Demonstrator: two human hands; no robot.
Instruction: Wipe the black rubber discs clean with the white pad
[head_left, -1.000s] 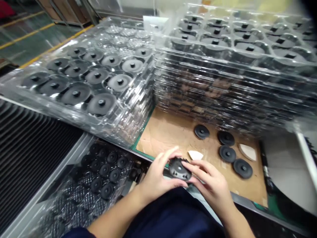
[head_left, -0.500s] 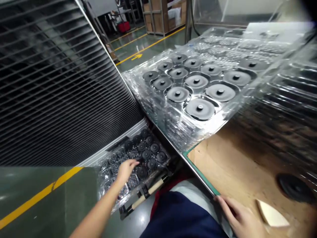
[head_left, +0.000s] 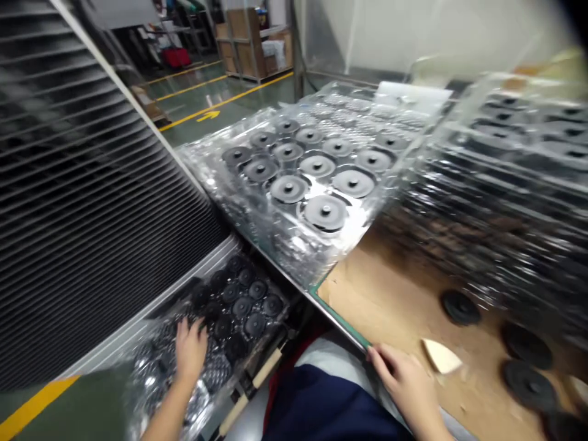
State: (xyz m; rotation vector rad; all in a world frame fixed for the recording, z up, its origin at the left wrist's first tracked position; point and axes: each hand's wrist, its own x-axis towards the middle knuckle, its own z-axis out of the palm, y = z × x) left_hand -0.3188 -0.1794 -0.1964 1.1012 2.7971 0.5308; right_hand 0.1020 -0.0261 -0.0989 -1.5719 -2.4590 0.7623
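Two hands are working apart: your left hand [head_left: 190,352] is lying on the low tray [head_left: 218,370] of black discs [head_left: 256,289], grip spread, clasping nothing; your right hand [head_left: 404,383], grip loose and empty, is bracing you on the desk [head_left: 367,294] edge

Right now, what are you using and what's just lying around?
In use: left hand on low clear plastic tray of small black round parts; right hand at green table edge.
Lying about: loose black discs, white wedge-shaped scrap, big clear tray of grey discs.
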